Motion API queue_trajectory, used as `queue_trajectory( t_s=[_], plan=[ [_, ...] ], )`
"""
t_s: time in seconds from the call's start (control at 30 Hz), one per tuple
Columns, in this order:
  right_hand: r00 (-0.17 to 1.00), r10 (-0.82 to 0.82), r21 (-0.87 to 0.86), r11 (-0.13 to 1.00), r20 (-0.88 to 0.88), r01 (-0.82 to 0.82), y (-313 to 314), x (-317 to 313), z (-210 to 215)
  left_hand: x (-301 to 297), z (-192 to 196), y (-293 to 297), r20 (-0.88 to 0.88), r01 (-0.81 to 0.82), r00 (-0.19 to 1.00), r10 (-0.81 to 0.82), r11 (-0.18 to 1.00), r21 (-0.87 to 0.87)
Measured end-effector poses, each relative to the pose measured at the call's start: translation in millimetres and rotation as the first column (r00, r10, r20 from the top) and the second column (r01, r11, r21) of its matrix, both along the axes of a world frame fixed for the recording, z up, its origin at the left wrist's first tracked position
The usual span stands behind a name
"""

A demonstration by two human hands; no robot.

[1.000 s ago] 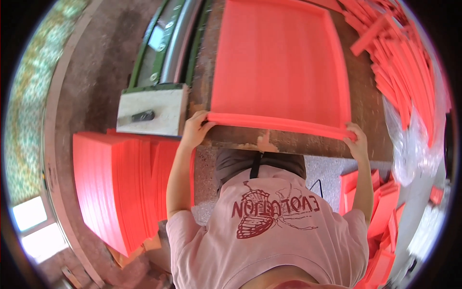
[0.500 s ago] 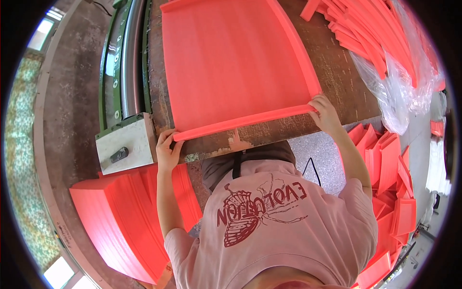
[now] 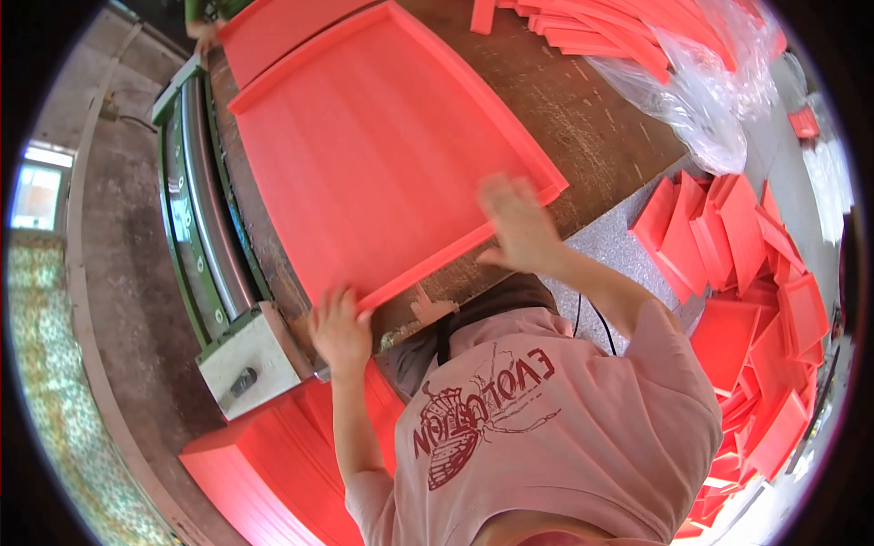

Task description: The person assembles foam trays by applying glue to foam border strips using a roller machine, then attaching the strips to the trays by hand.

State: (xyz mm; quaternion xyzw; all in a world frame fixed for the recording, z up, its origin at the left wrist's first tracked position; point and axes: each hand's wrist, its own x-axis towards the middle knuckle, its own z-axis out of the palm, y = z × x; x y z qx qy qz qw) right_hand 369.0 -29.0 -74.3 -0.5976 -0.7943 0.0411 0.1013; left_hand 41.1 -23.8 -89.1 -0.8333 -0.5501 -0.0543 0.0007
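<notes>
While I stand watching, one coral-red sheet (image 3: 373, 155) lies on the brown table (image 3: 601, 127), its long axis running away from the person, far end slanting left. I count three raised strips (image 3: 428, 267) on it: near, right and far edges. The left hand (image 3: 340, 335) is at its near left corner; I can't tell whether those fingers pinch. The blurred right hand (image 3: 521, 226) is over the near edge, thumb apart from the fingers. Beyond lies one second sheet (image 3: 291, 25), a co-worker's hand (image 3: 208, 38) at its edge; one roller machine (image 3: 211, 214) stands left.
</notes>
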Motion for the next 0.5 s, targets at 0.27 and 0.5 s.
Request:
queue_trajectory(
  t_s=[0.27,0.5],
  plan=[
    [0.411,-0.499,-0.167,0.766,-0.763,0.620,-7,57,-46,-13,-20,-11,0.428,-0.079,0.901,0.067,0.997,0.010],
    [0.640,-0.276,-0.051,0.936,-0.717,0.347,-16,95,-60,-14,-17,-9,0.402,-0.086,0.911,0.086,0.996,-0.019]
  ],
)
